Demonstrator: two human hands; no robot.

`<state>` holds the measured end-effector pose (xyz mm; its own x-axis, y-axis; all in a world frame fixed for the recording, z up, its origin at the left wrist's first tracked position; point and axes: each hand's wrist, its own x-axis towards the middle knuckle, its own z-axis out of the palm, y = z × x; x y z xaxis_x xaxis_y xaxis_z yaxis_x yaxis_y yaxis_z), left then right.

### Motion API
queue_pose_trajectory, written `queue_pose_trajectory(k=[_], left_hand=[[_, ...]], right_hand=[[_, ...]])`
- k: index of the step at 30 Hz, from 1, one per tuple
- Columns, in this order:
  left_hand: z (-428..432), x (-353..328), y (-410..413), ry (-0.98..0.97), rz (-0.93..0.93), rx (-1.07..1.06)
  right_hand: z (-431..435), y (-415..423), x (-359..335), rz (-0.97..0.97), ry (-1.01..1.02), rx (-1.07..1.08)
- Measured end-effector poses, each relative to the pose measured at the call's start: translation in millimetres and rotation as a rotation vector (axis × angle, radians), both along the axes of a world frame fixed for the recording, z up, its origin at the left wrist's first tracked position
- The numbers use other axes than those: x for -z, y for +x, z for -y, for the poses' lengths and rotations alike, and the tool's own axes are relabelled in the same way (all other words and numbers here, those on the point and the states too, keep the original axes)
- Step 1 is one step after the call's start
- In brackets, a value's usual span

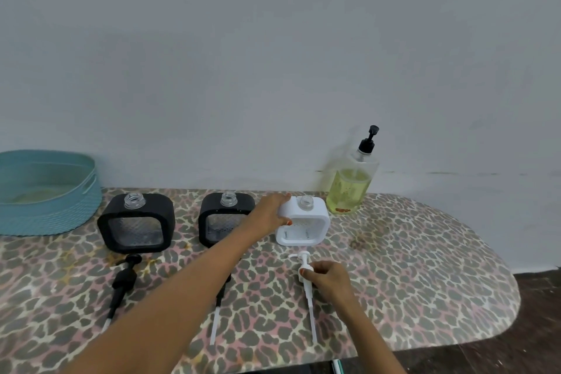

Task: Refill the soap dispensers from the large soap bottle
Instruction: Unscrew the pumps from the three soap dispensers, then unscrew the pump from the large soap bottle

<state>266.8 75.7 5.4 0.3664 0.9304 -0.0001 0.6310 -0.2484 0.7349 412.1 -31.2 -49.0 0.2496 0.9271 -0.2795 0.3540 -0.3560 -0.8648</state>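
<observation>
1. Capped just behind white dispenser [306,229]: large soap bottle [352,184], handy for pouring
2. Open-necked white dispenser, corner gripped by left hand [270,211], probably for steadiness
3. Pinched by right hand [329,278], white pump [304,261] lying on table [425,267], kept clear

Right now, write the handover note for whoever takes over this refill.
Left hand: grip on the white dispenser, top-left corner.
Right hand: pinches the white pump lying before it.
Left black dispenser and middle black dispenser stand open; a black pump lies before the left one.
Large soap bottle stands behind right, pump on.
Done: three pumps off.
Left: pour soap, refit pumps.
</observation>
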Motion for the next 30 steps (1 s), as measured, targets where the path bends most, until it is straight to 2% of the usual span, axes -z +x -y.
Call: queue_pose_trajectory(k=[6, 10, 16, 23, 30], left_hand=[[9, -4, 2, 0.07, -0.009, 0.002], [16, -10, 4, 0.076, -0.019, 0.019], [24, -23, 6, 0.136, -0.023, 0.022], [18, -40, 30, 0.204, 0.057, -0.006], [-24, -46, 83, 0.137, 0.091, -0.015]], right_hand=[[0, 0, 2, -0.088, -0.017, 0.032], [-1, 3, -1, -0.079, -0.006, 0.071], [-1, 20, -25, 0.0, 0.075, 0.098], [-26, 64, -75, 0.186, 0.293, 0.14], [-88, 109, -91, 0.247, 0.423, 0.2]])
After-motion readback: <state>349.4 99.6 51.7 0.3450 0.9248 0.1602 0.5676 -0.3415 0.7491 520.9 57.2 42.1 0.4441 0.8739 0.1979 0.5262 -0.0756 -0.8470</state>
